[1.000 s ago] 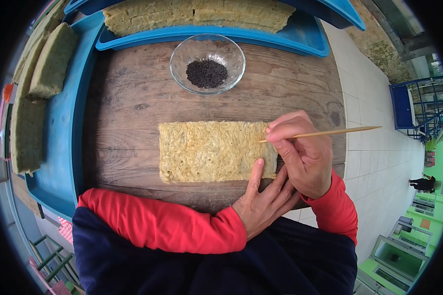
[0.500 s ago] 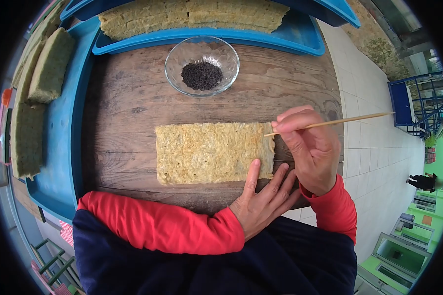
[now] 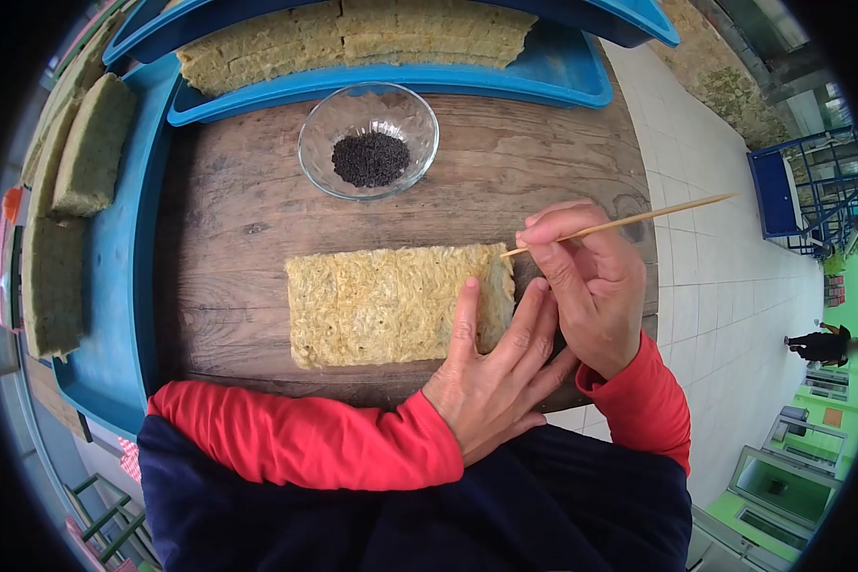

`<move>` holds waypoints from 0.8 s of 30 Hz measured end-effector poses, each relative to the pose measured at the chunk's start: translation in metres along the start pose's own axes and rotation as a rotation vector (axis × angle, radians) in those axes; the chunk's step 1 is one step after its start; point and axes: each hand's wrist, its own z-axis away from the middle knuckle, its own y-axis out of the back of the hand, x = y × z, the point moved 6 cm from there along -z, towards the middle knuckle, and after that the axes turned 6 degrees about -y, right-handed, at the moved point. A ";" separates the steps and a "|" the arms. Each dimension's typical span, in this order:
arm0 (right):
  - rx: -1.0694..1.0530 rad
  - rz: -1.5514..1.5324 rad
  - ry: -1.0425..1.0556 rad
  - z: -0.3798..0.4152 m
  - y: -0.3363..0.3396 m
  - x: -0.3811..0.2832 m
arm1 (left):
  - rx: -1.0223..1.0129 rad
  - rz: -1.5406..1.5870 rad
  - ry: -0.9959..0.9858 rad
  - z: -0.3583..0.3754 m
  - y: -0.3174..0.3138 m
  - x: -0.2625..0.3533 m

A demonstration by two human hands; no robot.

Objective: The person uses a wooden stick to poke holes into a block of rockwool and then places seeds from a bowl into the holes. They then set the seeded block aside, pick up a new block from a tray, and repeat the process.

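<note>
A pale yellow fibrous slab (image 3: 381, 305), rectangular with rough edges and small dark holes, lies flat on the wooden table. My left hand (image 3: 496, 367) rests open at its lower right, the index finger extended on the surface and the other fingers spread over the right edge. In my right hand (image 3: 596, 286), a thin wooden skewer (image 3: 667, 211) is pinched between thumb and fingers. Its pointed tip meets the slab near the upper right corner; whether it goes in is too small to tell. Beyond the slab stands a glass bowl (image 3: 419, 153) holding small black seeds (image 3: 370, 159).
Blue trays (image 3: 124, 315) with similar thick slabs (image 3: 95, 143) stand along the left side and at the back of the wooden table (image 3: 229, 210). A tiled floor (image 3: 701, 286) runs along the right, where a distant person (image 3: 820, 346) and a blue metal rack (image 3: 801, 195) show.
The view has shifted slightly. My left index finger has slid farther up the slab, and the skewer tip has come to its upper right corner.
</note>
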 end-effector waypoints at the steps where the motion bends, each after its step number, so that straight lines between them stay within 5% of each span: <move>1: -0.060 0.028 -0.005 0.000 -0.002 -0.001 | -0.005 0.005 0.013 0.000 0.000 -0.001; 14: -0.171 0.150 0.180 0.000 -0.012 -0.003 | -0.077 -0.092 0.020 0.009 -0.005 0.007; 24: -0.130 0.136 0.136 -0.002 -0.010 -0.005 | -0.071 -0.083 0.042 0.009 -0.004 0.005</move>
